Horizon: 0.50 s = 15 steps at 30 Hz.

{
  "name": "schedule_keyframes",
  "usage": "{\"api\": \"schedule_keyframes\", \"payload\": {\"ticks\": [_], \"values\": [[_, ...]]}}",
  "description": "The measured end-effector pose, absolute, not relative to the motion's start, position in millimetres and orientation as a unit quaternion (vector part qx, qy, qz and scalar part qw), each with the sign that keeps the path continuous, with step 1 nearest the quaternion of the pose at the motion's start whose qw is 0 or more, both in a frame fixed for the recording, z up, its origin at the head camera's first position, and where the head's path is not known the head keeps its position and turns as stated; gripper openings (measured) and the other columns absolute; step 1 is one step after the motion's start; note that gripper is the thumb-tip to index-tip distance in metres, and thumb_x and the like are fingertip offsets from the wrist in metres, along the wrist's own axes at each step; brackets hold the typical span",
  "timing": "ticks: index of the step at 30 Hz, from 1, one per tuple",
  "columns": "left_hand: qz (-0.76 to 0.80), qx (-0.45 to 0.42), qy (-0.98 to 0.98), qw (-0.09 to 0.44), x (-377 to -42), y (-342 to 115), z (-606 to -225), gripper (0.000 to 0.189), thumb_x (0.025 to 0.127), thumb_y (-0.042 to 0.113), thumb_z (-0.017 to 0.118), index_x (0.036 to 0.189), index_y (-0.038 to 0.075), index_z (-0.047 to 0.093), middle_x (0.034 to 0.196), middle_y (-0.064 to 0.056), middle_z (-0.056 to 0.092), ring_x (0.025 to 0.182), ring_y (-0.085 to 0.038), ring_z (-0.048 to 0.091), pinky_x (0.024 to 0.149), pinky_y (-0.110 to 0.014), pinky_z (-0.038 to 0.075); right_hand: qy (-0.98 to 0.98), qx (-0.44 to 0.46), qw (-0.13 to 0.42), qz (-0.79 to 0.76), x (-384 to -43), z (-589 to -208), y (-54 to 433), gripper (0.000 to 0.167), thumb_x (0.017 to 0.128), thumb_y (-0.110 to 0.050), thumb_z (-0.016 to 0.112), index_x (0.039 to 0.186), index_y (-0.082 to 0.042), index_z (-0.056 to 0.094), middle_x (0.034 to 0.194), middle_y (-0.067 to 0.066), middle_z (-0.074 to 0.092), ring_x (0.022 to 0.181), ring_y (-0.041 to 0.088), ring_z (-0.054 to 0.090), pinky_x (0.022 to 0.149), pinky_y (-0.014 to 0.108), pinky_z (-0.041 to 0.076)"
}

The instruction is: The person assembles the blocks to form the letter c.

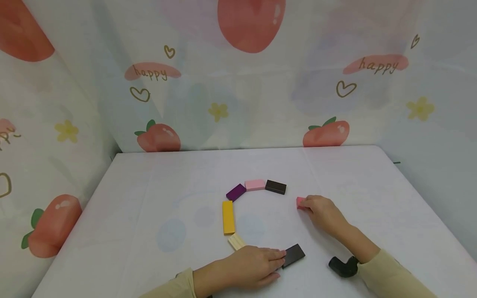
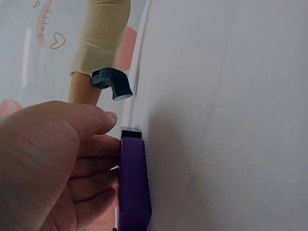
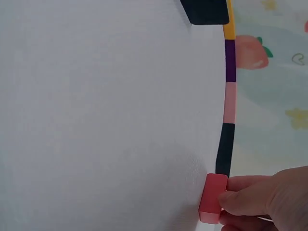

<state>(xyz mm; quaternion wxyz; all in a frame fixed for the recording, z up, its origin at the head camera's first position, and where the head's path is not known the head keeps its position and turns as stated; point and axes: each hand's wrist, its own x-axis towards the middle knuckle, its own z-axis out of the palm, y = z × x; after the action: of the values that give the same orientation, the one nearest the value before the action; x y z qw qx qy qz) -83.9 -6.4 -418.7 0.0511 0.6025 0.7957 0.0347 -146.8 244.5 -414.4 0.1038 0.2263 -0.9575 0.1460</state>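
Observation:
My right hand [image 1: 323, 211] pinches a coral-pink block [image 3: 214, 198] between thumb and fingers, at the right of a curved row of blocks. Nearest to it is a black block [image 1: 275, 187], followed by a light pink one [image 1: 255, 185], a dark purple one [image 1: 236, 192] and a yellow one [image 1: 228, 217]. My left hand [image 1: 253, 267] lies low at the near side, fingers extended, fingertips at a dark grey block [image 1: 294, 255]. A cream block [image 1: 236, 241] pokes out past that hand. In the left wrist view a purple block [image 2: 134, 185] stands right beside the fingers; the hand hides it from the head view.
A white cloth covers the table [image 1: 179, 178]. Behind it hangs a printed curtain [image 1: 261, 91] with fruit and hearts, and more of it closes in both sides. A black angled device [image 1: 343, 267] sits at my right wrist.

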Motion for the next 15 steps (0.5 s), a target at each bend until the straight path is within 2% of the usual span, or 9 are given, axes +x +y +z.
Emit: {"api": "schedule_keyframes", "payload": {"ticks": [15], "values": [[0.032, 0.598, 0.798, 0.063, -83, -6, -418, 0.041, 0.099, 0.034, 0.038, 0.131, 0.013, 0.053, 0.135, 0.006, 0.046, 0.123, 0.002, 0.037, 0.096, -0.012, 0.03, -0.96, 0.222, 0.111, 0.132, -125, -413, 235, 0.009, 0.072, -0.001, 0.075, 0.08, 0.0, 0.072, 0.071, 0.002, 0.065, 0.068, 0.018, 0.063, 0.065, 0.035, 0.053]]}}
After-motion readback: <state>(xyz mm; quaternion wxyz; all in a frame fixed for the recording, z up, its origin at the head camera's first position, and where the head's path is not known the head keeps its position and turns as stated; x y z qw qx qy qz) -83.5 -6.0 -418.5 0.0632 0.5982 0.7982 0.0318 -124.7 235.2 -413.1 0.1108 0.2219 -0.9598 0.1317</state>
